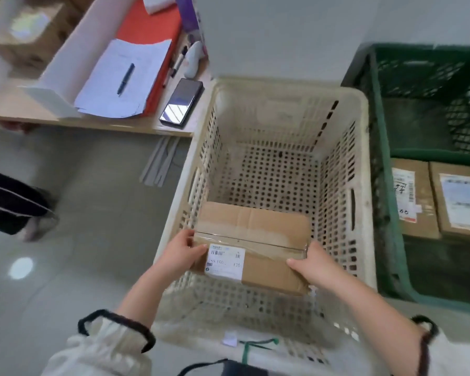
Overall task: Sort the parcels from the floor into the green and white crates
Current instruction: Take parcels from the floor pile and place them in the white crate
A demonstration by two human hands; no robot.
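A brown cardboard parcel (255, 237) with a white label and clear tape is inside the white crate (361, 147), near its front wall. My left hand (181, 255) grips the parcel's left edge, thumb on top. My right hand (310, 264) grips its right edge. I cannot tell whether the parcel rests on the crate's floor or hangs above it. The green crate (383, 169) stands right of the white one and holds two brown labelled parcels (415, 202), (459, 199) side by side.
A desk (98, 124) at the upper left carries papers with a pen, a red folder, a black phone (181, 103) and a scanner. Another person's dark-trousered leg (8, 204) stands on the grey floor at the left. Cardboard boxes lie behind the desk.
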